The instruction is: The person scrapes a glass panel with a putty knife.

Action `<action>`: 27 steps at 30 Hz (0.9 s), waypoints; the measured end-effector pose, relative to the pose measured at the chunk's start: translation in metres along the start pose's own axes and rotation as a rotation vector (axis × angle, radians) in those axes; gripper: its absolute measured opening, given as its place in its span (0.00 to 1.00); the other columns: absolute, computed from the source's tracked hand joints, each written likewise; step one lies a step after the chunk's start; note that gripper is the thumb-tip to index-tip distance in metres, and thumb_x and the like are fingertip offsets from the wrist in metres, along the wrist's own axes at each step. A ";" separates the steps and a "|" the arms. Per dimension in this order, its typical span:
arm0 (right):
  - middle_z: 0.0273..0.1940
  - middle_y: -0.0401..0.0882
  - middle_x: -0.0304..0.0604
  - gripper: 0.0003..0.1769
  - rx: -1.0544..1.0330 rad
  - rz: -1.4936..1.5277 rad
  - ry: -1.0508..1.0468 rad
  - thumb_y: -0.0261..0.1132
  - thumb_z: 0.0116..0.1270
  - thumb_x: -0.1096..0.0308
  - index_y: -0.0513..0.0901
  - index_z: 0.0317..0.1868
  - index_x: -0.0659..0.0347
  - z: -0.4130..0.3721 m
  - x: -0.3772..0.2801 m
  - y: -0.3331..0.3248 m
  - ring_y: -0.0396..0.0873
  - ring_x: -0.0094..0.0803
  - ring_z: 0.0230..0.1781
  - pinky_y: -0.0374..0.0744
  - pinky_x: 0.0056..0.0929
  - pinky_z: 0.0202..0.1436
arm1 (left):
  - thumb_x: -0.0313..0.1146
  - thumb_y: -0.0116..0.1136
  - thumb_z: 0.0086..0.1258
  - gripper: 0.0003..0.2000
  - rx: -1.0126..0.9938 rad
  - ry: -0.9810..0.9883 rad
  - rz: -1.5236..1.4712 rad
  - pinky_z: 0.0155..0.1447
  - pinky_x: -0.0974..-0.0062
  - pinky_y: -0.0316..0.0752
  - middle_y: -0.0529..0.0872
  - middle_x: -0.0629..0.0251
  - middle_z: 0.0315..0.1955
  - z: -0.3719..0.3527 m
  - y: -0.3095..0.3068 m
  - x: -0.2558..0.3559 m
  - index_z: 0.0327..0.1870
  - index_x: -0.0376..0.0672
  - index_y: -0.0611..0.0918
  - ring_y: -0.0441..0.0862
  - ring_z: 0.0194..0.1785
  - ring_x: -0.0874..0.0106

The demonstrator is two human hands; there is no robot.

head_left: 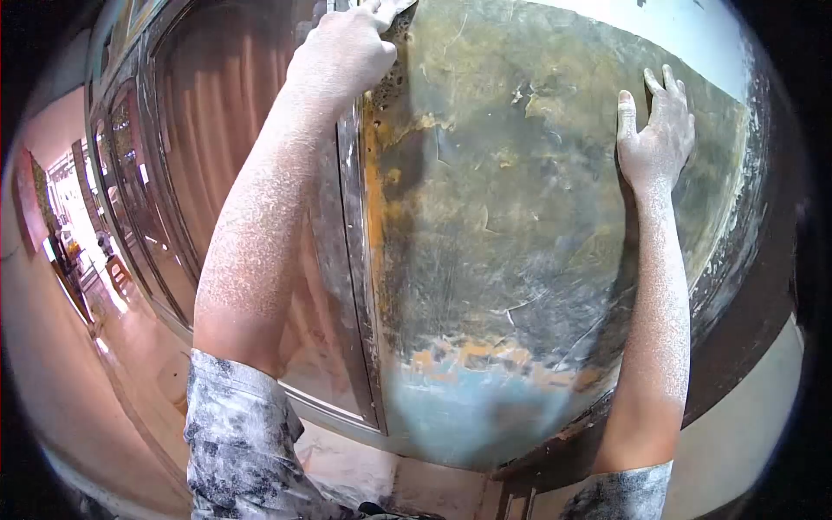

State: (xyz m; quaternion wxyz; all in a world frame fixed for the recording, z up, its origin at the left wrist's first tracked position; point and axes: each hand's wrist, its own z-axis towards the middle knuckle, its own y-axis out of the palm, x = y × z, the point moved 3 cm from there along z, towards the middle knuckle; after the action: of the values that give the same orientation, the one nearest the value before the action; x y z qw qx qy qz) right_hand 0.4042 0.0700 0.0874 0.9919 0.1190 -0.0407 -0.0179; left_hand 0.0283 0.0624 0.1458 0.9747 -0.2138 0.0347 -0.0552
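Raised to the top of the view is my left hand [342, 52], coated in pale dust and closed. A sliver of something light grey shows past its fingers, too cut off by the frame edge to name. It is at the wall's left edge, beside the window frame. My right hand [659, 139], equally dusty, lies open against the upper right of the wall [494, 217], thumb and fingers spread, holding nothing. The wall surface is patchy green-grey with scratches and peeling bits, orange stains down its left edge and pale blue paint low down.
A dark-framed window [234, 104] with a reddish curtain behind it stands to the left. A bright passage [95, 234] with a small stool [117, 271] lies farther left. White paint [676, 35] covers the upper right. Dark trim [737, 329] borders the wall's right side.
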 end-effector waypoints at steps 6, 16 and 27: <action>0.79 0.61 0.39 0.29 -0.011 -0.012 0.003 0.56 0.78 0.44 0.71 0.74 0.44 0.001 0.000 0.000 0.54 0.37 0.82 0.49 0.54 0.85 | 0.29 0.51 0.58 0.18 0.026 0.093 -0.098 0.60 0.55 0.81 0.89 0.43 0.42 0.006 0.002 -0.015 0.45 0.42 0.90 0.88 0.47 0.47; 0.79 0.61 0.40 0.29 0.001 -0.003 -0.010 0.55 0.79 0.43 0.71 0.74 0.44 0.000 0.001 0.000 0.54 0.38 0.82 0.49 0.55 0.84 | 0.29 0.52 0.59 0.15 0.053 0.113 -0.085 0.56 0.56 0.82 0.89 0.43 0.36 0.011 -0.005 -0.024 0.40 0.39 0.90 0.89 0.41 0.49; 0.78 0.62 0.40 0.29 0.011 0.000 -0.008 0.56 0.78 0.42 0.72 0.74 0.44 -0.001 0.001 0.000 0.55 0.38 0.82 0.50 0.53 0.84 | 0.29 0.54 0.52 0.12 0.064 0.210 -0.252 0.58 0.55 0.82 0.85 0.41 0.51 0.004 -0.028 -0.023 0.31 0.32 0.86 0.87 0.48 0.46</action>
State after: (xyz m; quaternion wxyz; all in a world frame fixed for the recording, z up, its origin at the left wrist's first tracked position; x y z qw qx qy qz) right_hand 0.4053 0.0701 0.0870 0.9910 0.1245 -0.0449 -0.0185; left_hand 0.0031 0.0419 0.1621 0.9573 -0.1786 0.1073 -0.2002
